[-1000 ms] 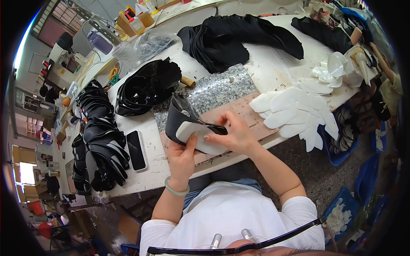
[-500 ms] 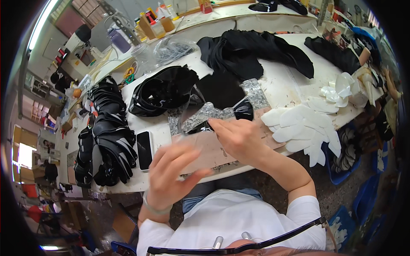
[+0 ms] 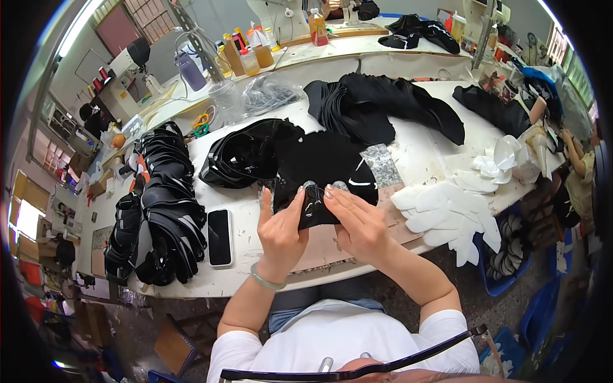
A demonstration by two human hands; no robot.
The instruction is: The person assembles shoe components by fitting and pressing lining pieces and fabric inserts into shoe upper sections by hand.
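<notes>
A black piece, matte with a glossy strip at its near edge and shaped like a shoe upper, spreads out in front of me over the work surface. My left hand grips its near left side, thumb and fingertips pressed on the glossy part. On the near right side my right hand pinches the same piece, its fingertips close to the left ones. The near edge is bent up between both hands. Partly hidden beneath lie a grey speckled stone slab and a pinkish-tan board.
Glossy black pieces lie left of the slab, with a long stack of black pieces and a phone farther left. Matte black sheets lie behind. White pads are heaped at right, above a blue basket.
My left hand, lifted and blurred before, has come down onto the black piece. The piece now covers more of the slab, its near edge raised by both hands. The view has tilted up slightly.
</notes>
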